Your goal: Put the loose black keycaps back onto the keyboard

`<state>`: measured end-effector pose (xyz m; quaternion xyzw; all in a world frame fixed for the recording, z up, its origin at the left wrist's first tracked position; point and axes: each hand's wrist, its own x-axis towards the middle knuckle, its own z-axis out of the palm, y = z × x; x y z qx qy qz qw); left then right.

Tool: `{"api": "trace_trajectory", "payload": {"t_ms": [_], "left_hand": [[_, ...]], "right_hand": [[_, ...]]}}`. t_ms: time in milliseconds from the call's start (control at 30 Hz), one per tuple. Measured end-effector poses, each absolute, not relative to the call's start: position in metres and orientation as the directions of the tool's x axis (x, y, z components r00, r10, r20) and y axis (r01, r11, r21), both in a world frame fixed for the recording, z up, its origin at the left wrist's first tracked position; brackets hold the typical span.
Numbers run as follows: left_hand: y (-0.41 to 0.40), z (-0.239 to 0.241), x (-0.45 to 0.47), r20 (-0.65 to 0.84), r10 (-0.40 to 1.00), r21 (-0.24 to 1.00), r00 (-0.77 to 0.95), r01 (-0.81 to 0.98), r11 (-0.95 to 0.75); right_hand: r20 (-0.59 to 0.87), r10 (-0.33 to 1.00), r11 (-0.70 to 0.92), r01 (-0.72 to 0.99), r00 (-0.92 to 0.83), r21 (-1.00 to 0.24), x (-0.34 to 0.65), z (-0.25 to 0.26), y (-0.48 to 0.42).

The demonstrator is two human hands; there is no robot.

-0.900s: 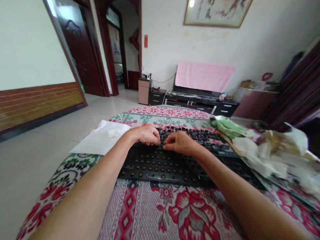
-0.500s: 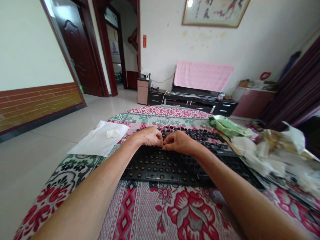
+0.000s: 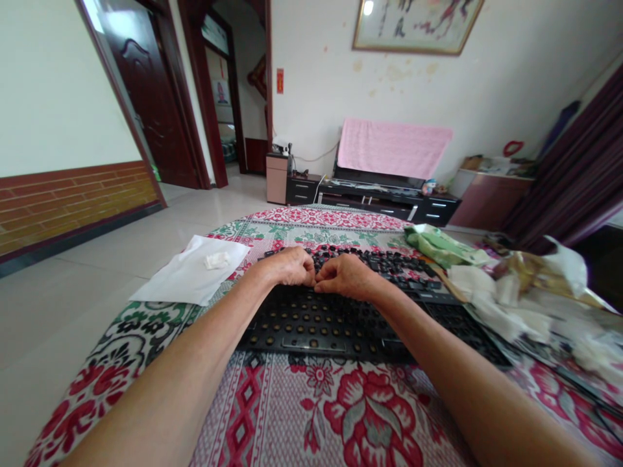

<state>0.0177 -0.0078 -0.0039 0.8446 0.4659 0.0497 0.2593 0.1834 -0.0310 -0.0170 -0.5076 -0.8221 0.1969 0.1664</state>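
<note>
A black keyboard (image 3: pixel 311 324) with its keycaps removed in the near rows lies on a red and green floral tablecloth (image 3: pixel 350 415). Loose black keycaps (image 3: pixel 389 263) are heaped along its far side. My left hand (image 3: pixel 287 266) and my right hand (image 3: pixel 346 275) rest on the middle of the keyboard, fingertips pinched together and touching each other at one spot. Whatever they pinch is too small to make out.
A white paper sheet (image 3: pixel 189 279) with a small crumpled tissue (image 3: pixel 217 261) lies at the table's left edge. A green cloth (image 3: pixel 440 245) and crumpled white papers and wrappers (image 3: pixel 525 298) crowd the right side. A TV stand with a pink cover (image 3: pixel 392 149) stands at the far wall.
Both hands have drawn closer until their fingertips meet over the keyboard. The view has shifted slightly; nothing else moved.
</note>
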Motion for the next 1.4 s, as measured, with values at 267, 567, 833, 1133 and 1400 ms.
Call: {"api": "trace_trajectory", "payload": {"t_ms": [267, 567, 833, 1133, 1400], "left_hand": [[-0.008, -0.004, 0.019, -0.165, 0.825, 0.475, 0.54, 0.777, -0.413], [-0.004, -0.008, 0.019, -0.175, 0.821, 0.504, 0.543, 0.766, -0.398], [-0.006, -0.005, 0.02, -0.184, 0.825, 0.475, 0.534, 0.784, -0.401], [-0.009, -0.004, 0.018, -0.183, 0.818, 0.457, 0.546, 0.784, -0.42], [0.0, -0.009, 0.009, -0.241, 0.713, 0.595, 0.659, 0.68, -0.428]], "right_hand": [[0.049, 0.897, 0.402, 0.764, -0.44, -0.504, 0.184, -0.015, -0.03], [0.042, 0.911, 0.372, 0.776, -0.409, -0.509, 0.183, -0.014, -0.031], [0.036, 0.925, 0.348, 0.801, -0.379, -0.488, 0.179, -0.012, -0.034], [0.035, 0.917, 0.364, 0.794, -0.399, -0.486, 0.181, -0.012, -0.033], [0.149, 0.887, 0.46, 0.816, -0.437, -0.351, 0.175, -0.016, -0.035]]}}
